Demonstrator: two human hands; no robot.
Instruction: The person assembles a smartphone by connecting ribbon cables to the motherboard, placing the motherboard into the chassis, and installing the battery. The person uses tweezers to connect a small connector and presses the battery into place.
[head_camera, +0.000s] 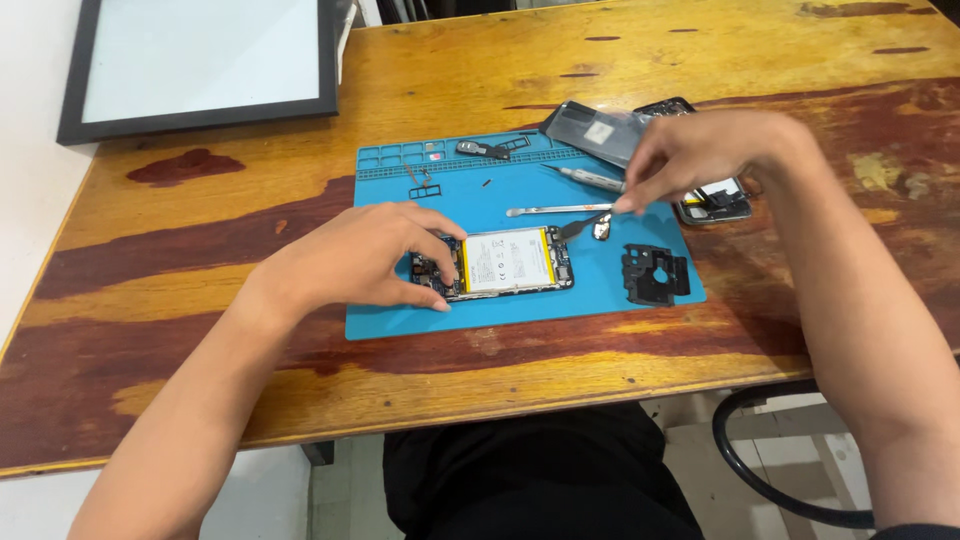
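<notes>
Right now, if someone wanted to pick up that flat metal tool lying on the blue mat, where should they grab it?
Probably the flat metal tool's bare left end, pinched from above across its narrow width: it lies flat on the blue mat, and the right hand crowds its other end.

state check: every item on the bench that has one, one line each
opened phone: back off, battery exposed, flat on blue mat
left hand: gripping the phone's left end
right hand: pinching a small black part above the mat
tweezers: lying on mat, untouched
black inner frame: removed, loose on mat
second phone: opened, lying at mat's right edge
</notes>
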